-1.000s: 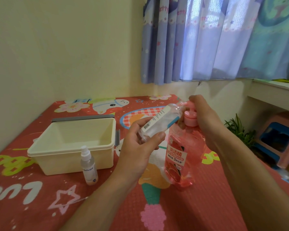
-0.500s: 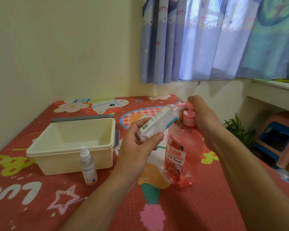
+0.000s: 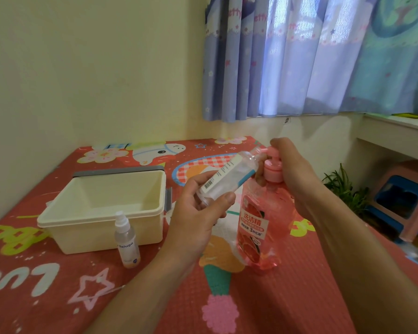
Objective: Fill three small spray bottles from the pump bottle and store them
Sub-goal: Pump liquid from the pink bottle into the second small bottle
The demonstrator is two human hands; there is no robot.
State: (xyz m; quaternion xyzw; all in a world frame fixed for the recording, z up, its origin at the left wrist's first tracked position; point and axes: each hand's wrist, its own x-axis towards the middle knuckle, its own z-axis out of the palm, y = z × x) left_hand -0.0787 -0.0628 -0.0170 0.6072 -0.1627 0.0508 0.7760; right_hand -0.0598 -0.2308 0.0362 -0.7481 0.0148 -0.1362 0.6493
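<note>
A pink pump bottle [image 3: 258, 227] stands upright on the red patterned mat. My right hand [image 3: 292, 169] covers its pump head from above, fingers curled round it. My left hand [image 3: 198, 213] grips a clear small bottle [image 3: 229, 177] with a white label, tilted so its open neck meets the pump's spout. A second small spray bottle [image 3: 127, 239], capped with a white sprayer, stands upright on the mat in front of the cream storage box [image 3: 101, 227], which holds nothing visible.
The mat [image 3: 287, 297] ends at a wall on the left and behind. A dark grey lid [image 3: 118, 171] lies behind the box. To the right, off the mat, are a green plant [image 3: 345, 189], a pink and blue stool [image 3: 403, 201] and a white shelf [image 3: 396, 136].
My right hand has lowered slightly on the pump head. The tilted small bottle stays at the spout, and the box and standing spray bottle have not moved.
</note>
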